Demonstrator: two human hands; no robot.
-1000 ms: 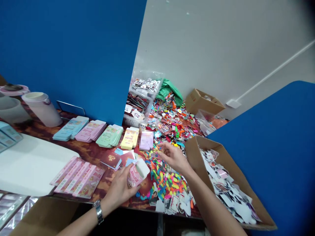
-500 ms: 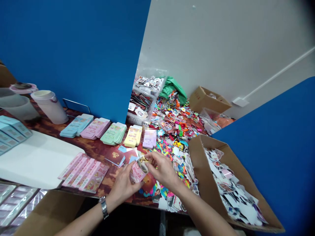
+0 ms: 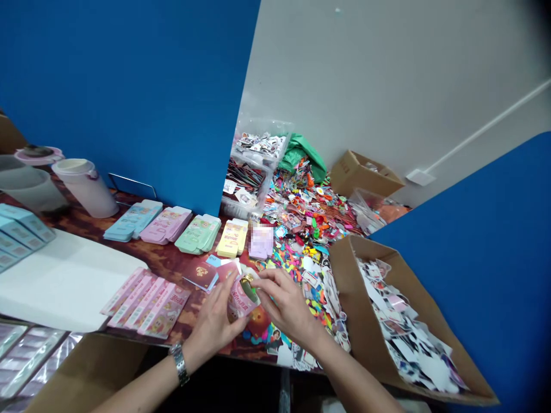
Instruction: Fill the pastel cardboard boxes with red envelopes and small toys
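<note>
My left hand [image 3: 218, 314] is closed round a small pink carton [image 3: 239, 304], which is tilted with its mouth upward. At that mouth shows a small shiny gold item [image 3: 247, 279], partly inside; its kind is hard to make out. My right hand [image 3: 287, 304] has its fingers bent together, the fingertips against the gold item at the carton's rim. Left of my hands, several filled pink cartons [image 3: 148, 304] lie overlapping in a row. Dark red cards [image 3: 201, 274] and other cards lie just behind my left hand.
Flat carton stacks in blue [image 3: 134, 220], pink [image 3: 166, 223], green [image 3: 198, 233], yellow [image 3: 232, 237] and purple [image 3: 260, 244] line the back. Colourful trinkets [image 3: 297, 264] heap behind my right hand. A cardboard box [image 3: 365, 321] of stickers stands at right, blue boxes [image 3: 23, 232] at left.
The gold item has gone lower into the pink carton's mouth, and more of the opening shows. My right hand has shifted slightly right and down; my left hand still holds the carton.
</note>
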